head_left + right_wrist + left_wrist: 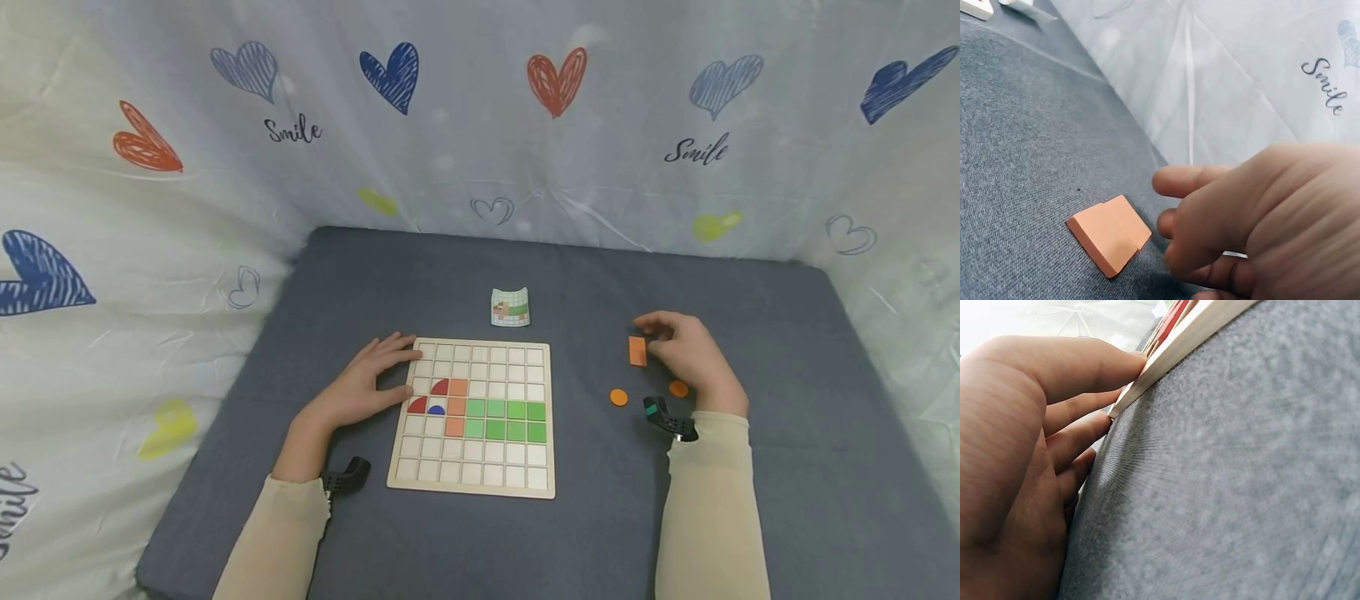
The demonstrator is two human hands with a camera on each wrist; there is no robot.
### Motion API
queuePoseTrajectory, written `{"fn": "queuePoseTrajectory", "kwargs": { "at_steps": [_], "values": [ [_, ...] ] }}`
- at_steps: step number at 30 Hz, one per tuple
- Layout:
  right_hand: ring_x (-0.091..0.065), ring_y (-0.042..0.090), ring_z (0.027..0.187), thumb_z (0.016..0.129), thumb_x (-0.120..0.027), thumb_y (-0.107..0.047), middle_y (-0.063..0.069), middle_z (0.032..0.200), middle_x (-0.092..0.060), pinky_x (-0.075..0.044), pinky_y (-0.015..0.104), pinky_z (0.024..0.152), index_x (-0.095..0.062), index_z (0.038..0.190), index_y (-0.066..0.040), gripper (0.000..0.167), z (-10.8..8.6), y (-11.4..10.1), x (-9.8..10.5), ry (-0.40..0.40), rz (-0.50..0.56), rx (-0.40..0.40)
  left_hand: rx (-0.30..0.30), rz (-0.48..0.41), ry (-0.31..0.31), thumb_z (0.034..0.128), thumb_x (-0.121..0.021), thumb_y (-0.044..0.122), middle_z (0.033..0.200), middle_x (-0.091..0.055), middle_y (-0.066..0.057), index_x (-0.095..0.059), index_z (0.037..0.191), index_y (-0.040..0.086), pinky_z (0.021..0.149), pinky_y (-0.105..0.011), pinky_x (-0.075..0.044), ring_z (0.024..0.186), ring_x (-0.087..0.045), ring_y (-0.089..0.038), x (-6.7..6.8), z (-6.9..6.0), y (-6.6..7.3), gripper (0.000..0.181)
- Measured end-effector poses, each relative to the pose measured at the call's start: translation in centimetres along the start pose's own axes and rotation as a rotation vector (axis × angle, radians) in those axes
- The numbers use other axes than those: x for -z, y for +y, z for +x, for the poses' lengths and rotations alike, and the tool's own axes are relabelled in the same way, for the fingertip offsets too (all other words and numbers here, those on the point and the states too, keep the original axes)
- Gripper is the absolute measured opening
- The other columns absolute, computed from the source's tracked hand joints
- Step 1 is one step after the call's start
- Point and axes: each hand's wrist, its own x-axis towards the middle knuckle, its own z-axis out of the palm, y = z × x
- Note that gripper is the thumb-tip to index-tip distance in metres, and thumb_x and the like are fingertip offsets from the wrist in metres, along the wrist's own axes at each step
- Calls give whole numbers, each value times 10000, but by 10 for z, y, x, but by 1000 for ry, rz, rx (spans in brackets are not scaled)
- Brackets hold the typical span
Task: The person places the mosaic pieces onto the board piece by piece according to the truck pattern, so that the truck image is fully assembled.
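Note:
My left hand [365, 385] rests against the left side of a wooden grid board [480, 493], its thumb and fingertips touching the edge. In the left wrist view the fingers look extended along the board's rim [1191, 344]. The board bears green square tiles [516, 420], orange tiles [456, 406], red quarter-round tiles [417, 405] and a blue half-round tile [437, 410]. My right hand [692, 360], fingers loosely bent, hovers just right of orange blocks [1110, 234] lying close together on the cloth. It appears to hold nothing, though some fingertips are hidden.
A small pattern card [510, 307] lies behind the board. Two orange round pieces [618, 397] are on the dark table cloth [585, 533], one beside my right wrist. A white curtain [465, 150] printed with hearts hangs beyond the table.

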Motion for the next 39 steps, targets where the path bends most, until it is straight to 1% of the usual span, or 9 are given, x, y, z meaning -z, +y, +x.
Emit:
{"fn": "queuePoseTrajectory", "kwargs": {
  "at_steps": [5,8,12,16,19,23,31,37,39],
  "values": [
    [-542,323,836,952,-521,44,182,1118,-664,-468,374,678,-666,1473,-80,555,2,-1,-1,-39,-22,-5,1,1,1,1026,-798,294,1752,-375,-98,-582,1599,146,1370,-573,-48,1672,-188,-345,0,-1,-1,629],
    [-560,311,856,984,-568,23,175,1146,-669,-493,369,689,-664,1482,-65,515,2,-1,-1,-59,-15,-7,0,-2,-1,1028,-796,296,1752,-374,-95,-582,1600,149,1371,-569,-46,1672,-187,-341,0,-1,-1,628],
    [-598,314,937,1038,-654,-69,182,1280,-661,-537,385,757,-660,1493,-43,456,3,-3,-2,-85,-19,10,0,-2,-1,1029,-796,297,1753,-374,-92,-581,1601,153,1371,-566,-41,1673,-188,-336,0,0,-1,627],
    [-600,331,1084,1049,-693,-121,198,1428,-601,-551,419,870,-656,1493,-24,456,5,-5,-5,-102,-50,35,-1,0,2,1024,-802,293,1750,-379,-99,-583,1598,149,1371,-571,-43,1671,-192,-344,0,-1,0,631],
    [-581,346,1190,1041,-696,-114,205,1477,-574,-541,451,950,-655,1489,-20,460,7,-6,-7,-110,-58,39,0,2,4,1021,-805,289,1748,-382,-101,-585,1596,147,1370,-573,-46,1670,-194,-346,0,-1,0,632],
    [-586,351,1225,1048,-688,-130,197,1452,-611,-535,479,992,-668,1468,-31,433,8,-7,-9,-110,-49,29,7,-2,1,1022,-802,281,1750,-379,-96,-585,1598,145,1371,-568,-43,1672,-191,-338,0,0,2,630],
    [-600,319,1108,1059,-750,-259,166,1274,-683,-528,445,931,-714,1382,-23,401,9,-9,-13,-90,-33,31,9,4,-2,1018,-805,262,1750,-376,-109,-583,1597,132,1371,-568,-48,1671,-191,-346,1,0,3,633],
    [-563,357,1221,1060,-720,-186,188,1382,-614,-520,521,1018,-692,1424,-28,397,9,-12,-16,-99,-28,39,8,5,0,1022,-802,282,1754,-371,-98,-580,1602,143,1370,-576,-40,1672,-186,-345,1,-1,1,636],
    [-564,358,1239,1067,-723,-203,181,1361,-621,-516,545,1058,-693,1419,-23,397,9,-13,-18,-100,-15,45,5,6,0,1025,-800,290,1754,-370,-96,-578,1603,147,1369,-579,-39,1673,-183,-344,0,-1,1,635]
  ]
}}
